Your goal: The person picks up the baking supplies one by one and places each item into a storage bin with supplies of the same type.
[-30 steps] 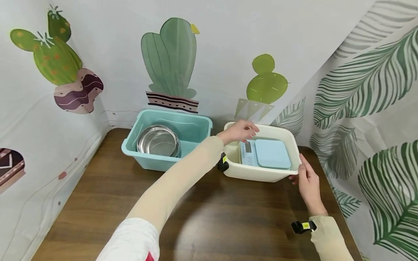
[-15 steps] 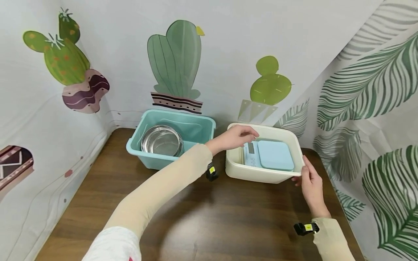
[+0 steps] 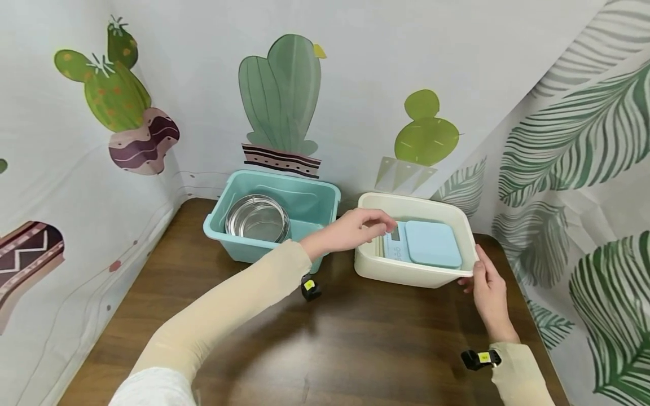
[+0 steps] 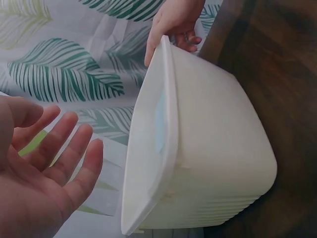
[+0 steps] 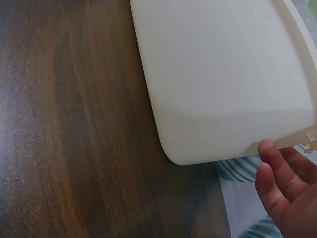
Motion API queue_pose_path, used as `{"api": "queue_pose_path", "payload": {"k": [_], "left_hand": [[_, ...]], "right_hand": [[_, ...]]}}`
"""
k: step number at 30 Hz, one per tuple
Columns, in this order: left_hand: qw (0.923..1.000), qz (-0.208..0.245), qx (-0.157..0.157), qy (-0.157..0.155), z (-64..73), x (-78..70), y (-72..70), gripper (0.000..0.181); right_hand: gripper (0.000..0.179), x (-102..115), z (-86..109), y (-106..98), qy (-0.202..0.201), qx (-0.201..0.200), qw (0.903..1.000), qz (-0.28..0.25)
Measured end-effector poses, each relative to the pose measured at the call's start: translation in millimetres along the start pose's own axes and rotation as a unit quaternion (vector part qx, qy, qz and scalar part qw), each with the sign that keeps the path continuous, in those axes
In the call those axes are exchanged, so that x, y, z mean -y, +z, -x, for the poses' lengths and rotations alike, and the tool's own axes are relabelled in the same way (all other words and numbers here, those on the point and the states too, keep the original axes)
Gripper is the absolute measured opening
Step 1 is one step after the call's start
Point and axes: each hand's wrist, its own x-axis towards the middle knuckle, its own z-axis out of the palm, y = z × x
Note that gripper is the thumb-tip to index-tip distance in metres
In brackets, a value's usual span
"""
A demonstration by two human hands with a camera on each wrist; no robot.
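A cream plastic bin [image 3: 396,273] stands on the table's right half, holding a pale blue kitchen scale [image 3: 434,243] with a small display. My left hand [image 3: 350,230] hovers by the bin's left rim, fingers loosely bent and holding nothing; the left wrist view shows the palm and spread fingertips [image 4: 94,148] apart from the bin wall. At the bin's right end, my right hand [image 3: 491,290] grips the rim, thumb above and fingers beneath. In the right wrist view, two fingertips [image 5: 266,148] reach the bin's edge.
To the left stands a teal bin [image 3: 244,251] with shiny round steel vessels [image 3: 263,220] nested inside. Both bins sit on a brown wooden table [image 3: 325,344], close to a wall hanging [image 3: 350,84] printed with cacti and leaves.
My left hand has drawn back leftward from over the scale to the cream bin's left side. My right hand keeps its grip on the rim. The head view has shifted slightly.
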Motion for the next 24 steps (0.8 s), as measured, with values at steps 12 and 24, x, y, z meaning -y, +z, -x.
{"api": "queue_pose_path", "payload": {"k": [12,24], "left_hand": [[0.9987,-0.032,-0.004,0.038,42.5,4.4,13.7,0.028],[0.9937,-0.094,-0.032,0.052,94.1,19.8,26.7,0.029]], "right_hand": [[0.052,3,3.4,3,-0.008,0.015,0.9998,0.014],[0.053,7,10.1,9,-0.013,-0.028,0.999,0.033]]}}
